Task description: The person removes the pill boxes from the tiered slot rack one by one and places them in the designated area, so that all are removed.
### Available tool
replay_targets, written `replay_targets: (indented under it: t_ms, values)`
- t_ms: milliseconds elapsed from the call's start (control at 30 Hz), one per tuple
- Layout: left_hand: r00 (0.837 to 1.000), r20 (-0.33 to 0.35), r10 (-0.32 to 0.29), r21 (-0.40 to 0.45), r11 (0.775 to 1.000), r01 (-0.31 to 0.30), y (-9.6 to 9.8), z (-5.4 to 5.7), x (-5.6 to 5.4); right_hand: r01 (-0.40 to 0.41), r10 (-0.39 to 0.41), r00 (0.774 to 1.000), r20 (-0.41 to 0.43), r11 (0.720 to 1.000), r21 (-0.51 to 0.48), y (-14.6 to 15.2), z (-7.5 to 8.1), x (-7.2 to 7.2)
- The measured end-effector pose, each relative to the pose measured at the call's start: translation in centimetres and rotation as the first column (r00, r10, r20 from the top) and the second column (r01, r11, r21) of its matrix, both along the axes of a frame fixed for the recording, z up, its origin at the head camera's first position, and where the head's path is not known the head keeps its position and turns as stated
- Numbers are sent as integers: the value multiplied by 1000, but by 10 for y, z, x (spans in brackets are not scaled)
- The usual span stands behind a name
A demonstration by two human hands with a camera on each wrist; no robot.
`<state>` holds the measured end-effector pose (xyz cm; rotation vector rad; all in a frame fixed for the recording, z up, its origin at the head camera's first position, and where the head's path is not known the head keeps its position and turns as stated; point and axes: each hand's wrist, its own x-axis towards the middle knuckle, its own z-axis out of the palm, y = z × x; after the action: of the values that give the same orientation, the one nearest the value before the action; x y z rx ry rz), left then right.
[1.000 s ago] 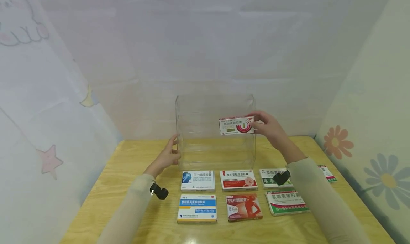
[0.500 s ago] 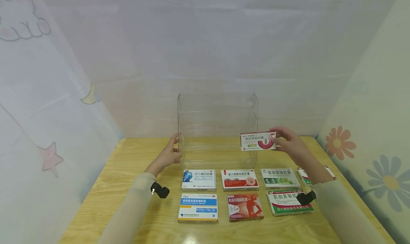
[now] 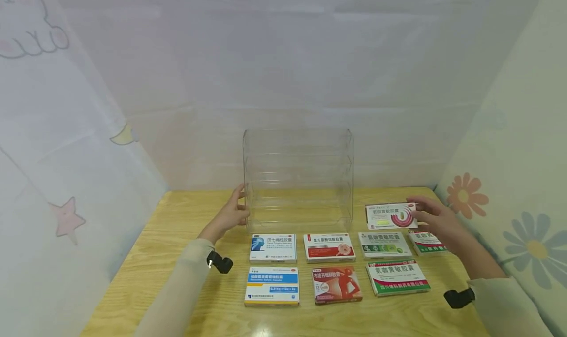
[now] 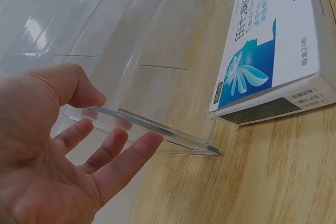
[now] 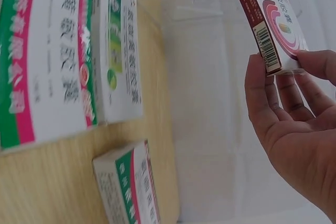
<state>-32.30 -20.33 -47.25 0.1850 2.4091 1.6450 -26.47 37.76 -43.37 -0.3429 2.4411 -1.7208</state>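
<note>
A clear plastic rack (image 3: 298, 199) with stepped tiers stands upright at the back of the table. My left hand (image 3: 230, 214) holds its left side wall; in the left wrist view the thumb lies on one side of the clear panel (image 4: 152, 121) and the fingertips on the other. To the right of the rack, my right hand (image 3: 431, 218) grips the right end of a white medicine box (image 3: 390, 216) with a pink-red swirl. The right wrist view shows this box (image 5: 278, 30) pinched between thumb and fingers, its barcode end visible, held above the table.
Several medicine boxes lie in two rows before the rack: blue-and-white (image 3: 272, 248), red-and-white (image 3: 330, 247), green-and-white (image 3: 384, 245), blue-striped (image 3: 272, 286), red (image 3: 337, 285) and pink-green (image 3: 397, 278). Another green-and-pink box (image 3: 426, 242) lies partly behind the right hand. Fabric backdrops surround the wooden table (image 3: 177, 229).
My right hand has carried the swirl-marked medicine box right and down, from in front of the rack to beside it. The left hand stays on the rack's side.
</note>
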Motion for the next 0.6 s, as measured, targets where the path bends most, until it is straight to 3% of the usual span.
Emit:
replay_targets:
  t_ms: [100,200,333,600]
  values:
    - [1000,13,-13,6,1000,13,4,12,8,3,-4,1000,16,1000,1,16,-6,7]
    - [1000,12,-20,7,1000,20,4,11,7,-11,10,999,46,1000,6,31,-9,15]
    - [1000,-7,-13,7,1000,13,-2,-5,-2,-59,60,995,82,998,-11,52,-12,24]
    - [1000,-20,-2,4,1000,2,-2,-2,-1,-149,182,966,185,973,-178,90,-24,34]
